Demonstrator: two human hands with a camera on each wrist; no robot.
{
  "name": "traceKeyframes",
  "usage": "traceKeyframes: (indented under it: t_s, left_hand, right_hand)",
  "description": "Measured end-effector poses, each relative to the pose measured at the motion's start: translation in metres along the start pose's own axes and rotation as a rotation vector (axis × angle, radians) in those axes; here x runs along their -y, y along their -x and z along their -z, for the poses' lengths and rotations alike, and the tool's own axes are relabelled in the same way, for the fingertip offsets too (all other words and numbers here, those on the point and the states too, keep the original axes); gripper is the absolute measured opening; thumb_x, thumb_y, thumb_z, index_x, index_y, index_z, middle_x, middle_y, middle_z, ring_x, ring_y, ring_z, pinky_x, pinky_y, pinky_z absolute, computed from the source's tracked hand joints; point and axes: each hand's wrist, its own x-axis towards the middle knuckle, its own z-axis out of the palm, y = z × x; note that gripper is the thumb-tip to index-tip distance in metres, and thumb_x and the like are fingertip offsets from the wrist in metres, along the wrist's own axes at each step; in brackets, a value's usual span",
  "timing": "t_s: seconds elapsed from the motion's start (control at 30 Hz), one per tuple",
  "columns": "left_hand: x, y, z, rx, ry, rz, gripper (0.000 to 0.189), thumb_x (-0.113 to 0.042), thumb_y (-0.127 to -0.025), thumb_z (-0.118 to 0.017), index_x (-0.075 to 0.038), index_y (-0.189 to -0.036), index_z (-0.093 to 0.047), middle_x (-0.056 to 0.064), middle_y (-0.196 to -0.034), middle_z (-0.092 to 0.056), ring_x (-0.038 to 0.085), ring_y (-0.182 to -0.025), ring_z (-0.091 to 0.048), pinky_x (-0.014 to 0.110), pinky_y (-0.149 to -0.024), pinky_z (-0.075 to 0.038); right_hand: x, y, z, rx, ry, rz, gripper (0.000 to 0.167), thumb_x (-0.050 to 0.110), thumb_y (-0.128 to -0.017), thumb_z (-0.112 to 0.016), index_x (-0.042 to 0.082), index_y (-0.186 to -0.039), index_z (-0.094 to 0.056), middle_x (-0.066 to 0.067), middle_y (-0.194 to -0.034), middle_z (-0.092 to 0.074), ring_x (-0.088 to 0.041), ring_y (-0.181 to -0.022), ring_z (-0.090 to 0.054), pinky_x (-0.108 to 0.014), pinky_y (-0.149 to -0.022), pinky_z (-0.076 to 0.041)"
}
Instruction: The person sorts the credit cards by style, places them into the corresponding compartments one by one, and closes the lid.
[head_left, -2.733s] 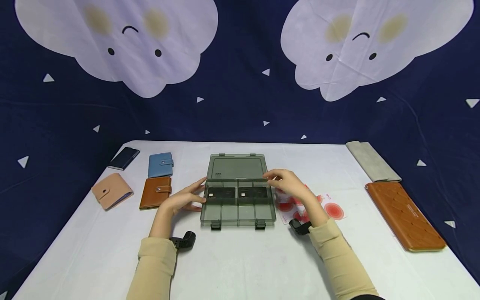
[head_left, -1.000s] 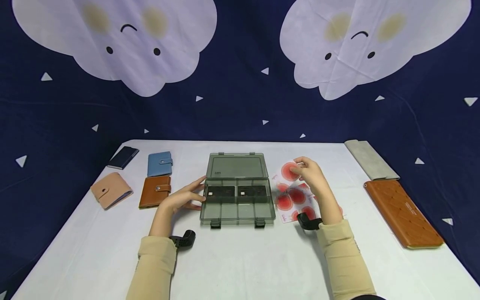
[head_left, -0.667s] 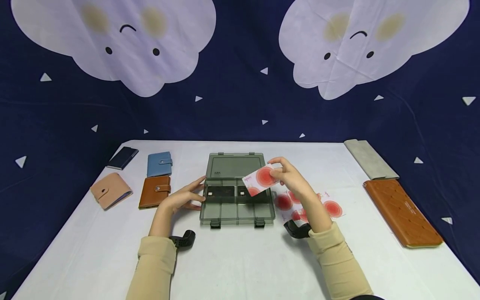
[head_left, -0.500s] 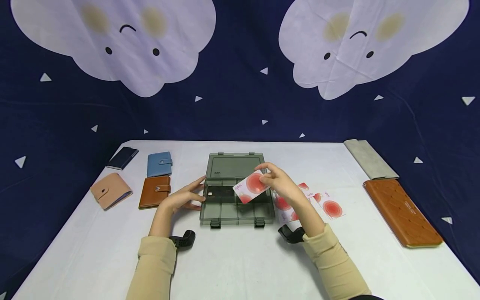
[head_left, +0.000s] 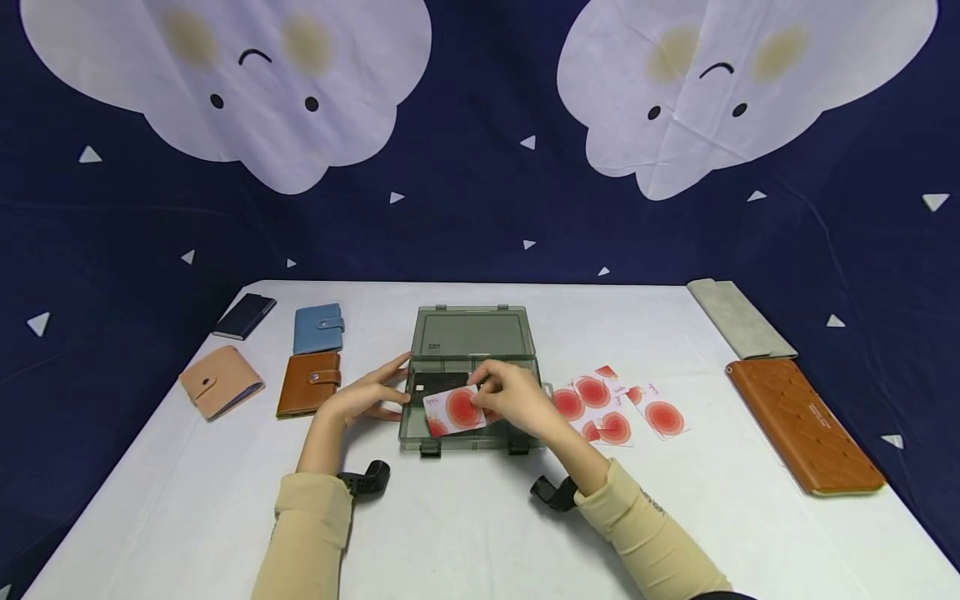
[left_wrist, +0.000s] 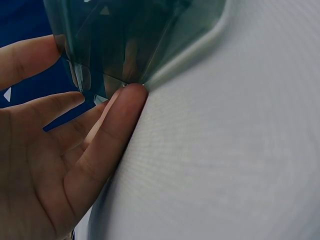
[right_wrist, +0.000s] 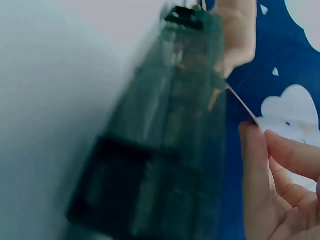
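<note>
A translucent grey-green compartment box (head_left: 474,323) stands on the table with its lid swung back. My right hand (head_left: 513,400) pinches a white card with red circles (head_left: 454,410) between thumb and fingers, tilted over the front compartments. Seen from the right wrist, the card (right_wrist: 243,106) shows nearly edge-on above the box. A black card-like piece (head_left: 438,382) with a small pale square lies in a back compartment; the right hand hides the one beside it. My left hand (head_left: 363,398) rests at the box's left side, its fingers fairly straight, thumb (left_wrist: 120,120) touching the lower edge.
Several red-circled cards (head_left: 592,392) lie spread to the right of the box. Brown (head_left: 309,385), blue (head_left: 318,329), pink (head_left: 222,383) and black (head_left: 245,316) small wallets sit at left. A long tan wallet (head_left: 806,429) and a grey one (head_left: 742,319) are at the right edge.
My right hand has picked a card from the spread at right and carried it left and nearer, over the box's front part. My left hand has stayed at the box's side.
</note>
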Motion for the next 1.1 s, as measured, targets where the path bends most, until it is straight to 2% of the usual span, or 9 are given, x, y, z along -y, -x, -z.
traceKeyframes:
  t_s: [0.2, 0.37, 0.53, 0.7, 0.87, 1.1]
  left_hand:
    - [-0.001, 0.000, 0.000, 0.006, -0.005, -0.006, 0.085, -0.004, -0.084, -0.056, -0.016, -0.151, -0.005, 0.024, -0.151, -0.009, 0.035, -0.115, -0.050, 0.044, -0.085, -0.052]
    - [-0.001, 0.000, 0.000, 0.001, -0.003, -0.007, 0.085, -0.004, -0.083, -0.056, -0.016, -0.150, -0.006, 0.024, -0.151, -0.010, 0.033, -0.112, -0.052, 0.044, -0.085, -0.052]
    - [-0.002, 0.000, -0.001, 0.002, -0.004, -0.004, 0.085, -0.004, -0.084, -0.056, -0.016, -0.150, -0.005, 0.024, -0.151, -0.009, 0.039, -0.117, -0.047, 0.045, -0.086, -0.051]
    - [-0.002, -0.001, -0.001, -0.004, -0.008, 0.001, 0.085, -0.004, -0.084, -0.056, -0.017, -0.151, -0.005, 0.024, -0.151, -0.008, 0.044, -0.125, -0.038, 0.045, -0.087, -0.050]
    - [-0.002, -0.002, -0.001, -0.007, -0.015, 0.000, 0.085, -0.005, -0.084, -0.056, -0.016, -0.151, -0.005, 0.024, -0.151, -0.009, 0.044, -0.124, -0.039, 0.045, -0.086, -0.051]
    - [0.002, -0.002, 0.001, -0.001, -0.022, -0.003, 0.085, -0.006, -0.085, -0.057, -0.017, -0.151, -0.004, 0.025, -0.151, -0.007, 0.045, -0.125, -0.037, 0.045, -0.086, -0.051]
  right_hand:
    - [-0.006, -0.001, -0.009, -0.020, 0.103, 0.007, 0.008, 0.007, -0.084, -0.065, 0.006, -0.091, -0.062, -0.002, -0.065, -0.064, -0.012, -0.054, -0.060, -0.025, -0.048, -0.053]
    - [-0.011, -0.003, -0.011, -0.021, 0.090, 0.014, 0.010, 0.005, -0.085, -0.064, 0.003, -0.094, -0.060, -0.004, -0.065, -0.064, -0.012, -0.053, -0.060, -0.024, -0.049, -0.053]
    - [-0.013, -0.003, -0.014, 0.041, 0.097, -0.008, 0.011, 0.001, -0.087, -0.059, 0.000, -0.098, -0.062, -0.008, -0.070, -0.065, -0.013, -0.056, -0.061, -0.024, -0.051, -0.054]
    - [-0.013, -0.002, -0.015, 0.118, 0.210, -0.004, 0.018, 0.002, -0.089, -0.057, 0.001, -0.105, -0.064, -0.011, -0.084, -0.067, -0.015, -0.065, -0.063, -0.024, -0.055, -0.053]
    - [-0.013, -0.003, -0.016, 0.156, 0.337, -0.004, 0.022, 0.006, -0.089, -0.058, 0.006, -0.110, -0.065, -0.007, -0.092, -0.067, -0.014, -0.073, -0.062, -0.025, -0.060, -0.049]
    - [-0.015, -0.005, -0.015, 0.223, 0.370, -0.027, 0.028, 0.008, -0.089, -0.059, 0.008, -0.117, -0.062, -0.005, -0.093, -0.066, -0.013, -0.074, -0.060, -0.028, -0.065, -0.049]
